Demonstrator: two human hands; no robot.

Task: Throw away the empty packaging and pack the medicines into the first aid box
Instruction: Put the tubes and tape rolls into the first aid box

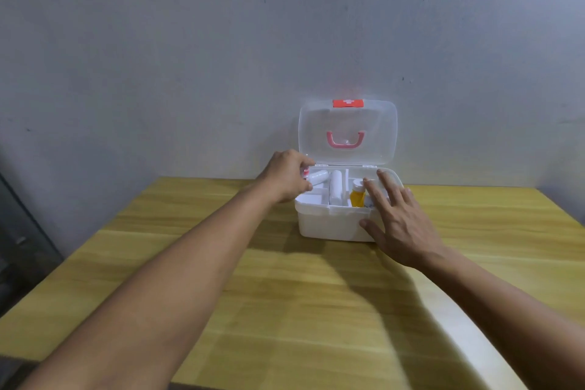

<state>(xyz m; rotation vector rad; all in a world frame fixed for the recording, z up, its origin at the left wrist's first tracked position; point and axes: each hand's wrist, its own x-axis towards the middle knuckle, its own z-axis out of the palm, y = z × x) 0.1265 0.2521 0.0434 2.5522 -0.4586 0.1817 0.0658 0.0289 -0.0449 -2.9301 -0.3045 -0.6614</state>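
First aid box point(332, 225) sits on the wooden surface point(253, 294) near its far edge, close to the grey wall point(190, 57). White opaque base, rounded corners, white divider tray inside. Clear lid point(348, 133) stands upright behind the base, with a pink handle point(345, 140) at mid-lid and a red latch point(348, 103) with a white cross on its top edge. In the tray: a white bottle point(317, 177) lying in the far-left compartment, a white tube point(335, 188) lying lengthwise in the middle one, and a yellow bottle point(357, 195) with a white cap upright just right of that. Left hand point(286, 176) is at the box's left rim, fingers point(305, 165) curled together over the end of the white bottle; a small red-and-white item shows just under the fingertips, too hidden to identify, and whether it is gripped I cannot tell. Right hand point(402, 225) is over the box's right front corner, fingers point(387, 185) spread apart and empty, tips reaching above the right compartment just beside the yellow bottle, thumb lying across the front wall. Contact between that palm and the box cannot be judged. Rest of the surface nearer than the fingers is bare wood with hand shadows.
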